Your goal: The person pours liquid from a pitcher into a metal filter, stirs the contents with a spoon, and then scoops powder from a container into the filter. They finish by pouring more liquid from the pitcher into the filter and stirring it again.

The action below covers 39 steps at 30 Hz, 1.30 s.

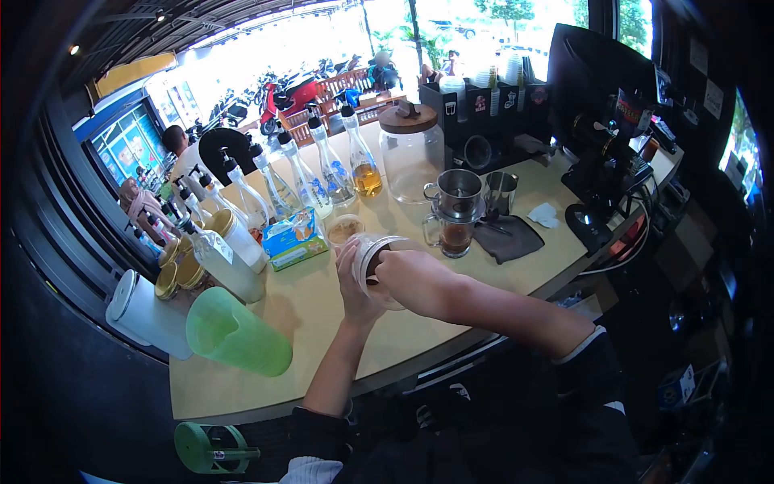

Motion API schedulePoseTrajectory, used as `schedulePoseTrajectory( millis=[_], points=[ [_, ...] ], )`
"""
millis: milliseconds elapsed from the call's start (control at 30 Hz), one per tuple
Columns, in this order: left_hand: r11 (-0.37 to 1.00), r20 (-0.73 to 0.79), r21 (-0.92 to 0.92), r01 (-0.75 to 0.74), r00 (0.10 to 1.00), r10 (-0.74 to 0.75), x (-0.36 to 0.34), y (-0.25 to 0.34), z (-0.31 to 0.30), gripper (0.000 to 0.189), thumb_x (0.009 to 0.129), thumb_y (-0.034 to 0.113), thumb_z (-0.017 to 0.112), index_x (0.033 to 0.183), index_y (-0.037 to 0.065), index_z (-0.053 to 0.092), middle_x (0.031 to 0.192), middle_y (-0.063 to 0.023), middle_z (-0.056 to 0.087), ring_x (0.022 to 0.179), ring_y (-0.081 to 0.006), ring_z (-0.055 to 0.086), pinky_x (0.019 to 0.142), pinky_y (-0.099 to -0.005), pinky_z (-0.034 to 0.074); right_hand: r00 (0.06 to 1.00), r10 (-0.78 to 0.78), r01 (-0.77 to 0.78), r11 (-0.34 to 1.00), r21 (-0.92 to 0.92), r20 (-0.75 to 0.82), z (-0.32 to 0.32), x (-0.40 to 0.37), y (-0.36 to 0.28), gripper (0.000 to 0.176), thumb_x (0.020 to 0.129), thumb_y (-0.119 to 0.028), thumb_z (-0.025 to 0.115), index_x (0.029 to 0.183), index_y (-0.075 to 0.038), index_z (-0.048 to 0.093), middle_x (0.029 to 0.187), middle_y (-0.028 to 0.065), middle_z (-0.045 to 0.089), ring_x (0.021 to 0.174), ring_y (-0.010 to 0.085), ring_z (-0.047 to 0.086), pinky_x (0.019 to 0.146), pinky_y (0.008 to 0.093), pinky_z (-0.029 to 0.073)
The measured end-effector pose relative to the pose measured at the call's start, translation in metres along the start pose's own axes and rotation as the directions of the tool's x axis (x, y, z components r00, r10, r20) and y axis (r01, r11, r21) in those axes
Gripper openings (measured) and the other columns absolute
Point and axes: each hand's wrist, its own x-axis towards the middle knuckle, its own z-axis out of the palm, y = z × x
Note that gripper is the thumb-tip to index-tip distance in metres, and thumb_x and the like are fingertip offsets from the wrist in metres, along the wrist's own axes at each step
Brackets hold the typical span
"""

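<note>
My left hand (355,282) is wrapped round the side of a clear jar (390,247), tilted over the front of the table. At the jar's mouth is my right hand (403,278), its fingers curled down inside; whatever they grip is hidden. Something dark brown shows within the jar. Just behind it stands a clear cup (347,227) with light brown contents. To the right, a metal drip coffee filter (459,194) sits on a glass mug (455,235) holding brown liquid. A blue and green tissue pack (294,239) lies to the left.
A green pitcher (238,332) stands near the table's left front edge. Several pump bottles (322,165) line the back, beside a large wooden-lidded jar (411,153). A metal cup (501,194) and dark cloth (509,239) lie right, near a black monitor (597,81).
</note>
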Motion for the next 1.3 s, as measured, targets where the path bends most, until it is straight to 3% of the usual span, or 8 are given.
schedulePoseTrajectory(
  millis=[200, 300, 467, 600, 767, 800, 933, 1300],
  points=[
    [0.99, -0.007, -0.027, 0.138, 0.99, -0.139, -0.003, -0.004, 0.002, 0.099, 0.056, 0.023, 0.088, 0.134, 0.004, 0.03, 0.128, -0.0158, 0.044, 0.123, -0.034, 0.042, 0.108, -0.047, 0.03, 0.995, 0.037, -0.013, 0.968, 0.252, -0.089, -0.009, 0.001, 0.006, 0.007, 0.068, -0.001, 0.06, 0.069, 0.002, 0.067, 0.073, 0.0209, 0.065, 0.071, 0.0333, 0.067, 0.065, 0.0395, 0.054],
    [0.979, -0.006, 0.008, 0.203, 0.979, -0.203, -0.004, -0.003, 0.0, 0.101, 0.054, 0.022, 0.089, 0.135, 0.003, 0.03, 0.128, -0.016, 0.043, 0.122, -0.0338, 0.042, 0.105, -0.0456, 0.033, 0.984, 0.107, -0.147, 0.942, 0.303, 0.142, -0.028, 0.004, 0.007, 0.01, 0.07, 0.002, 0.055, 0.076, 0.005, 0.063, 0.087, 0.0207, 0.062, 0.086, 0.0364, 0.062, 0.078, 0.0413, 0.05],
    [0.959, -0.053, -0.124, 0.254, 0.964, -0.262, -0.005, -0.01, 0.001, 0.102, 0.053, 0.02, 0.089, 0.134, 0.003, 0.031, 0.127, -0.0162, 0.042, 0.121, -0.0336, 0.042, 0.103, -0.0443, 0.035, 0.992, 0.126, -0.109, 0.888, 0.447, -0.009, -0.037, 0.002, 0.017, 0.017, 0.071, 0.003, 0.049, 0.08, 0.007, 0.063, 0.085, 0.0227, 0.062, 0.086, 0.0377, 0.061, 0.079, 0.0444, 0.048],
    [0.963, -0.044, 0.057, 0.264, 0.964, -0.261, 0.004, 0.001, -0.006, 0.102, 0.052, 0.017, 0.089, 0.135, 0.003, 0.031, 0.128, -0.0164, 0.041, 0.121, -0.0334, 0.042, 0.102, -0.0432, 0.036, 0.983, 0.127, -0.047, 0.872, 0.487, -0.134, -0.042, -0.002, 0.025, 0.02, 0.072, 0.002, 0.049, 0.084, 0.006, 0.065, 0.085, 0.0224, 0.063, 0.084, 0.0378, 0.061, 0.079, 0.0437, 0.047],
    [0.943, -0.03, 0.035, 0.33, 0.944, -0.329, 0.004, 0.001, -0.007, 0.104, 0.056, 0.011, 0.088, 0.138, 0.005, 0.025, 0.131, -0.0135, 0.036, 0.124, -0.0269, 0.04, 0.105, -0.0395, 0.037, 0.967, 0.236, -0.127, 0.769, 0.626, -0.093, -0.05, -0.008, 0.039, 0.023, 0.075, -0.002, 0.054, 0.093, 0.002, 0.069, 0.08, 0.0198, 0.066, 0.074, 0.0287, 0.064, 0.072, 0.0349, 0.049],
    [0.936, -0.032, -0.005, 0.353, 0.935, -0.353, 0.004, 0.001, -0.007, 0.103, 0.056, 0.01, 0.088, 0.138, 0.005, 0.025, 0.131, -0.0133, 0.036, 0.124, -0.027, 0.039, 0.106, -0.0398, 0.037, 0.965, 0.227, -0.098, 0.775, 0.624, -0.131, -0.049, -0.008, 0.043, 0.022, 0.077, -0.003, 0.056, 0.095, 0.0, 0.07, 0.07, 0.0134, 0.064, 0.065, 0.0176, 0.06, 0.062, 0.0302, 0.047],
    [0.872, -0.051, -0.202, 0.446, 0.884, -0.465, 0.003, -0.001, -0.004, 0.105, 0.056, 0.014, 0.088, 0.138, 0.002, 0.024, 0.131, -0.0142, 0.033, 0.124, -0.0278, 0.039, 0.108, -0.0401, 0.034, 0.947, 0.315, -0.181, 0.684, 0.707, -0.062, -0.05, -0.014, 0.052, 0.02, 0.082, -0.005, 0.058, 0.096, -0.002, 0.071, 0.06, 0.002, 0.053, 0.056, 0.0053, 0.045, 0.051, 0.0243, 0.037],
    [0.878, -0.063, -0.173, 0.446, 0.885, -0.462, 0.0, -0.007, -0.003, 0.104, 0.056, 0.013, 0.088, 0.138, 0.004, 0.024, 0.13, -0.0134, 0.033, 0.125, -0.0273, 0.038, 0.108, -0.0401, 0.033, 0.923, 0.371, -0.273, 0.454, 0.848, 0.099, -0.053, -0.021, 0.064, 0.02, 0.081, -0.005, 0.057, 0.096, -0.001, 0.071, 0.066, -0.0016, 0.055, 0.057, 0.0031, 0.044, 0.05, 0.0215, 0.035]
  ],
)
